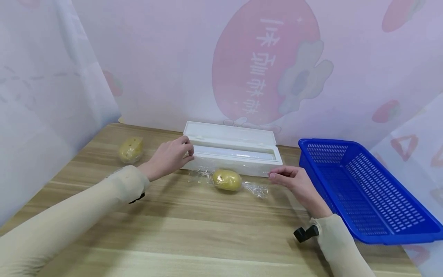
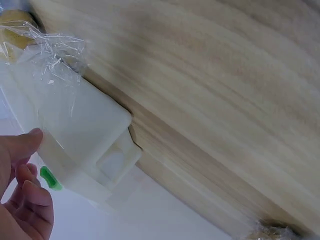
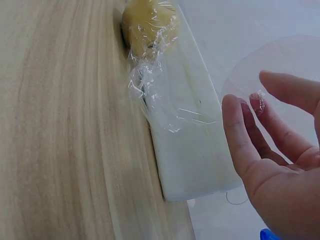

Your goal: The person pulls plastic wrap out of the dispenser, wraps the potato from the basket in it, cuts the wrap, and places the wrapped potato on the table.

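Observation:
A yellow potato, loosely wrapped in clear cling film, lies in front of a long white cling film dispenser. The dispenser's lid stands raised, baring the film roll inside. At its left end is my left hand, fingers bent, thumb apart from them. Beside the right front corner is my right hand, its fingers loosely bent and the thumb separate in the right wrist view. Film from the potato spreads over the dispenser's front. A green piece shows by my left fingers.
Another film-wrapped potato sits at the back left of the wooden table. A blue plastic basket stands on the right, close to my right forearm. Printed cloth hangs behind the table.

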